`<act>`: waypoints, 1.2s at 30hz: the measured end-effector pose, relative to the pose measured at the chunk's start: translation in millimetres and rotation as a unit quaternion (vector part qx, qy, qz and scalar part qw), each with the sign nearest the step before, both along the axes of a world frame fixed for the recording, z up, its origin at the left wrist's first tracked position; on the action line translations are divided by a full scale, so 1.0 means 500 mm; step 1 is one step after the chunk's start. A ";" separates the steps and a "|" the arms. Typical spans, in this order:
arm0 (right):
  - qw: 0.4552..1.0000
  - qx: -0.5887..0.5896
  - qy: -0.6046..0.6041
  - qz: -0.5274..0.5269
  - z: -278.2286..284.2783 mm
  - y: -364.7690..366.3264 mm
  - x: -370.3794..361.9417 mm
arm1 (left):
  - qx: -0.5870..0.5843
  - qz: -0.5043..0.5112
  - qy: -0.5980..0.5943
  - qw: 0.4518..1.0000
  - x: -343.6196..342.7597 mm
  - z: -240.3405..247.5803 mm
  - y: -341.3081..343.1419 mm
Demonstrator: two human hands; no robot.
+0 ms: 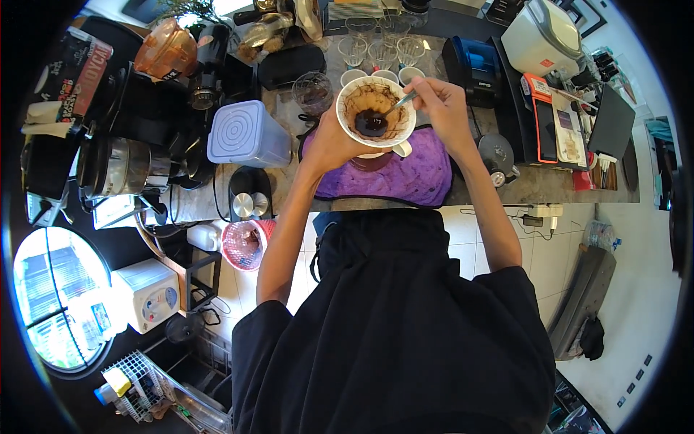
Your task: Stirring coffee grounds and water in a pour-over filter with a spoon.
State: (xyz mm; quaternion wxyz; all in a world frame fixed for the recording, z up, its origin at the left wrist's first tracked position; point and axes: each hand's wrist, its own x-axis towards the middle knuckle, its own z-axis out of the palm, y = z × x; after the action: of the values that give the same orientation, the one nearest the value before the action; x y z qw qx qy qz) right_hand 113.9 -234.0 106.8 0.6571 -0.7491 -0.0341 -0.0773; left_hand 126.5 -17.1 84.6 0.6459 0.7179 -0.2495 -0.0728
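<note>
My left hand (330, 141) grips a white cone-shaped dripper (376, 111) by its left side and holds it above a purple cloth (405, 177) on the counter. A paper filter with brown coffee grounds lines the inside, with dark liquid at the bottom. In my right hand (442, 103) is a metal spoon (399, 105), whose tip dips into the dark grounds. A white cup (394, 150) shows partly under the dripper.
A lidded white plastic container (248, 134) and a glass (313, 92) stand to the left. Several glasses (382, 49) line the back. A blue-black box (473, 69) and a white appliance (542, 36) sit to the right. A pink bin (244, 244) stands on the floor.
</note>
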 end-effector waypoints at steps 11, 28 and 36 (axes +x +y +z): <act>0.996 0.000 -0.084 -0.037 0.093 -0.003 -0.018 | 0.004 -0.005 0.006 1.000 -0.004 0.012 0.000; 0.995 0.081 -0.048 -0.013 0.072 -0.002 -0.018 | 0.057 0.034 -0.022 0.998 -0.015 0.010 0.000; 0.988 -0.084 -0.129 -0.012 0.066 0.004 -0.004 | 0.034 0.018 -0.037 0.999 0.000 -0.007 -0.002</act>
State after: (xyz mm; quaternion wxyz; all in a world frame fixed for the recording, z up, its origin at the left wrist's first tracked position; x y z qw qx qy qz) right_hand 111.9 -232.0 139.8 0.5811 -0.7857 -0.1157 -0.1779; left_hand 126.4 -18.2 80.9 0.6127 0.7459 -0.2578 -0.0428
